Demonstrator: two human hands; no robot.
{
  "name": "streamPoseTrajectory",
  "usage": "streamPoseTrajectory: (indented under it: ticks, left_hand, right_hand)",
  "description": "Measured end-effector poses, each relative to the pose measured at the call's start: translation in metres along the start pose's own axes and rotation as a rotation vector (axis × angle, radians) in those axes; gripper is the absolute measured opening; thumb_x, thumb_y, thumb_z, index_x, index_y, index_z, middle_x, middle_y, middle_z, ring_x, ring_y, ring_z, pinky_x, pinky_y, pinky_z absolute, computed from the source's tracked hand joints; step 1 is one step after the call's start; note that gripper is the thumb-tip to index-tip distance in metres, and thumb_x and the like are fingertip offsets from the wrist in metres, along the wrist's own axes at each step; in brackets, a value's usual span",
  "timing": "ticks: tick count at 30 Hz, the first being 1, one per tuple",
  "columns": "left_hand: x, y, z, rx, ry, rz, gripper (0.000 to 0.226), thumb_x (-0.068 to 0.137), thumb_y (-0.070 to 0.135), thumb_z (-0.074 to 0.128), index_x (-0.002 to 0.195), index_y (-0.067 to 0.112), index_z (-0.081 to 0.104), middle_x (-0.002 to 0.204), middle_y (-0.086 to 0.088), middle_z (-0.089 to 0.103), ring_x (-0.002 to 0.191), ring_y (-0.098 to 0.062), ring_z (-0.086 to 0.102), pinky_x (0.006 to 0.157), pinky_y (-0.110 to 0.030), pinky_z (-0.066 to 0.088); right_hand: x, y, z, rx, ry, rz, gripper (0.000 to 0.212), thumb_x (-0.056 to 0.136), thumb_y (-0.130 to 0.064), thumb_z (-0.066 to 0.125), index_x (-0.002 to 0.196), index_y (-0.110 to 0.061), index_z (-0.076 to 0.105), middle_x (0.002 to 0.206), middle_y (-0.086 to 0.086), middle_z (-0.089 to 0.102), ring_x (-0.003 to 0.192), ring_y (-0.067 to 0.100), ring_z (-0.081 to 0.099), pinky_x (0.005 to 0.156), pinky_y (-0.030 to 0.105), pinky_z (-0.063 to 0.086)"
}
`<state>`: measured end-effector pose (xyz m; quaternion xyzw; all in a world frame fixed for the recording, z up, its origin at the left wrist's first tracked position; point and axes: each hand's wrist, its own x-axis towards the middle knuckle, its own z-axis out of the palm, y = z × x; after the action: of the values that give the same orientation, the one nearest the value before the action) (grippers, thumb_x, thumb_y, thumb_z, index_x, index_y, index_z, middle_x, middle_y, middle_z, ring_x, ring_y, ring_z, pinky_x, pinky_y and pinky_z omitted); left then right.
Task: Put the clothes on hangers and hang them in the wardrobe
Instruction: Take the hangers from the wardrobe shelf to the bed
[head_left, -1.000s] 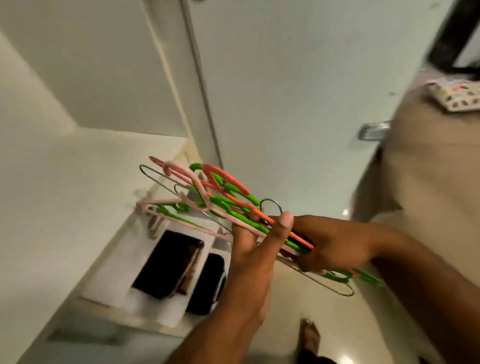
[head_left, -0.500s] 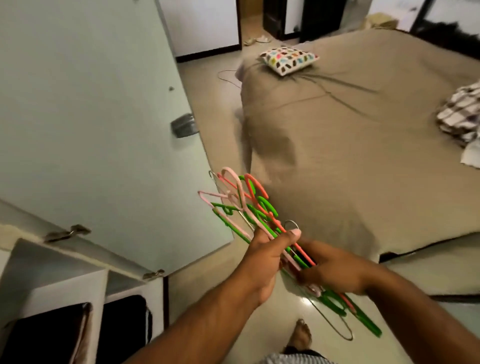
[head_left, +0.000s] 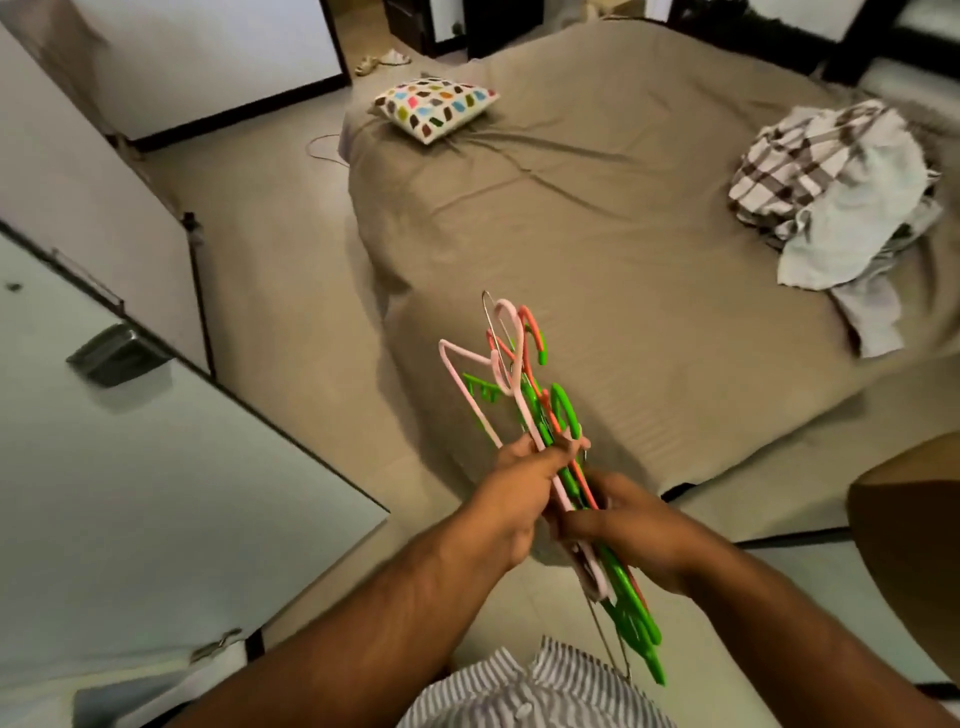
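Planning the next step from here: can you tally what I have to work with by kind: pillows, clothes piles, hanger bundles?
pillow: 1
clothes pile: 1
hanger bundle: 1, gripped by left hand and right hand; single hangers overlap too much to count
Total: 3

**My tally**

Two hands, my left hand (head_left: 519, 483) and right hand (head_left: 628, 525), share one bundle of plastic and wire hangers (head_left: 519, 384). It has three plastic colours (pink, green, orange) and at least one bare wire hanger, too tangled to count exactly. One brown bed (head_left: 597, 234) carries one multicoloured patterned pillow (head_left: 434, 106) and one heap of checked and white clothes (head_left: 831, 197).
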<state>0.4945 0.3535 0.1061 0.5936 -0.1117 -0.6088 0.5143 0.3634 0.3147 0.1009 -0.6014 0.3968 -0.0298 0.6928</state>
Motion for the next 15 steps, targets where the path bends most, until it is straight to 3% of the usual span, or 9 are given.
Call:
streamPoseTrajectory:
  ticks: [3, 5, 7, 8, 11, 15]
  left_hand:
    - [0.035, 0.013, 0.016, 0.022, -0.045, -0.052, 0.010, 0.098, 0.014, 0.061, 0.093, 0.011, 0.069, 0.070, 0.003, 0.069, 0.065, -0.011, 0.065, 0.057, -0.024, 0.054]
    - [0.062, 0.024, 0.025, 0.038, -0.079, -0.074, 0.013, 0.098, 0.016, 0.062, 0.088, 0.011, 0.068, 0.072, 0.001, 0.069, 0.068, -0.014, 0.063, 0.063, -0.029, 0.052]
    - [0.089, 0.041, 0.034, 0.042, -0.149, -0.109, 0.017, 0.098, 0.017, 0.058, 0.085, 0.012, 0.066, 0.068, 0.001, 0.068, 0.062, -0.013, 0.062, 0.064, -0.030, 0.049]
    - [0.103, 0.049, 0.038, 0.044, -0.189, -0.132, 0.019, 0.099, 0.018, 0.056, 0.082, 0.013, 0.065, 0.066, 0.000, 0.067, 0.058, -0.013, 0.063, 0.064, -0.031, 0.050]
    - [0.140, 0.077, 0.047, 0.065, -0.310, -0.202, 0.024, 0.100, 0.018, 0.052, 0.079, 0.011, 0.062, 0.063, -0.006, 0.067, 0.051, -0.017, 0.065, 0.060, -0.031, 0.055]
    - [0.184, 0.110, 0.063, 0.238, -0.459, -0.254, 0.023, 0.099, 0.018, 0.053, 0.080, 0.012, 0.064, 0.073, -0.009, 0.064, 0.063, -0.022, 0.063, 0.071, -0.036, 0.054]
  right_hand:
    - [0.013, -0.004, -0.020, 0.083, 0.108, -0.015, 0.017, 0.091, -0.006, 0.069, 0.106, -0.014, 0.070, 0.084, -0.005, 0.072, 0.078, 0.006, 0.066, 0.069, 0.021, 0.052]
    - [0.022, -0.010, -0.032, 0.130, 0.197, -0.068, 0.023, 0.095, -0.024, 0.068, 0.117, -0.020, 0.069, 0.098, -0.010, 0.076, 0.091, 0.003, 0.070, 0.079, 0.018, 0.053]
    - [0.035, -0.014, -0.045, 0.234, 0.306, -0.081, 0.035, 0.095, -0.042, 0.058, 0.121, -0.020, 0.070, 0.110, -0.005, 0.077, 0.101, 0.009, 0.071, 0.091, 0.024, 0.054]
    - [0.042, -0.017, -0.052, 0.332, 0.376, -0.057, 0.039, 0.096, -0.045, 0.054, 0.116, -0.017, 0.072, 0.108, 0.002, 0.077, 0.097, 0.015, 0.072, 0.089, 0.028, 0.056]
    - [0.065, -0.028, -0.070, 0.675, 0.573, 0.000, 0.035, 0.102, -0.036, 0.051, 0.104, -0.009, 0.074, 0.102, 0.021, 0.074, 0.083, 0.027, 0.070, 0.075, 0.033, 0.057]
    - [0.091, -0.045, -0.090, 0.807, 0.838, 0.061, 0.021, 0.103, -0.013, 0.051, 0.101, 0.001, 0.066, 0.084, 0.020, 0.068, 0.065, 0.022, 0.065, 0.054, 0.025, 0.053]
